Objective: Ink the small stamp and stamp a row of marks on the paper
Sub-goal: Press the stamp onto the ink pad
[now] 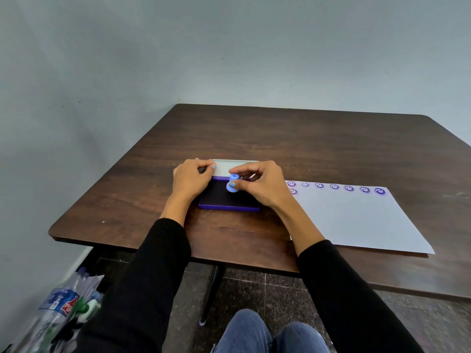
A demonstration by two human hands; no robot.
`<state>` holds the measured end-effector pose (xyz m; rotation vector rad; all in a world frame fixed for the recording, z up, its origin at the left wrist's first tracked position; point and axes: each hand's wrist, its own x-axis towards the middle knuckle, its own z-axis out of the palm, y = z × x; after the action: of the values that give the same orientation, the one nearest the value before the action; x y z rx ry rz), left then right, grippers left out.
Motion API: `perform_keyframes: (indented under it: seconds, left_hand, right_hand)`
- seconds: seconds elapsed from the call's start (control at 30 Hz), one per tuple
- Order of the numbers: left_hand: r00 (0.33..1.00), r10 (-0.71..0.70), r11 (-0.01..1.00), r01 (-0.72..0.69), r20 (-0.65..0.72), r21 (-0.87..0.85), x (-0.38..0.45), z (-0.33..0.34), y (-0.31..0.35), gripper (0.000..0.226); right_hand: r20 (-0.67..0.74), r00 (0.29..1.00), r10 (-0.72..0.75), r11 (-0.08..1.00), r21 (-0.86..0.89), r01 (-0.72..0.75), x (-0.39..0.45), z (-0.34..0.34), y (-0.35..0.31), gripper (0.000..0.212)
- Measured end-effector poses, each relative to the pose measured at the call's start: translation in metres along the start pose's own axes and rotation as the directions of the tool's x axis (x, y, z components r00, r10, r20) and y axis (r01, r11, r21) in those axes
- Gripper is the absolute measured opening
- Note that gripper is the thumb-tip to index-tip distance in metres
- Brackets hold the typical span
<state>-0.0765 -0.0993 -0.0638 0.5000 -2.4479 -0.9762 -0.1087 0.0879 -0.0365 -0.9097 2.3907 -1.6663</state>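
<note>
A purple ink pad [224,202] lies open on the brown table [305,138], its pale lid [224,166] folded back behind it. My right hand [260,186] pinches a small light-blue stamp [233,184] between thumb and fingers, its base down on the dark pad surface. My left hand [191,180] rests on the pad's left edge, fingers at the lid's corner. To the right lies a white paper [356,220] with a row of several purple smiley marks [334,186] along its far edge and one more mark [293,191] below the row's left end.
The table's near edge runs just in front of my forearms. A bag of plastic bottles [58,307] sits on the floor at the lower left, by the wall. My knees [254,332] show below the table.
</note>
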Motion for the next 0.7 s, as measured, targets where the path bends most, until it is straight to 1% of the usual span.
perform_keyframes:
  seconds: [0.2, 0.53, 0.7]
  left_hand:
    - [1.000, 0.001, 1.000, -0.001, -0.001, 0.030, -0.0001, 0.0001, 0.0004, 0.027]
    - [1.000, -0.004, 0.999, 0.005, -0.006, 0.038, -0.0024, -0.0008, 0.0038, 0.028]
    - [1.000, -0.022, 0.998, 0.021, 0.008, 0.051, -0.0015, -0.0004, 0.0038, 0.029]
  right_hand:
    - [0.042, 0.999, -0.016, 0.999, -0.035, 0.017, -0.0005, 0.0015, -0.0004, 0.024]
    - [0.048, 0.999, -0.002, 0.999, -0.048, 0.005, -0.0005, 0.0021, -0.0018, 0.024]
    - [0.035, 0.999, -0.010, 0.993, -0.114, 0.014, -0.0025, 0.0038, -0.0023, 0.025]
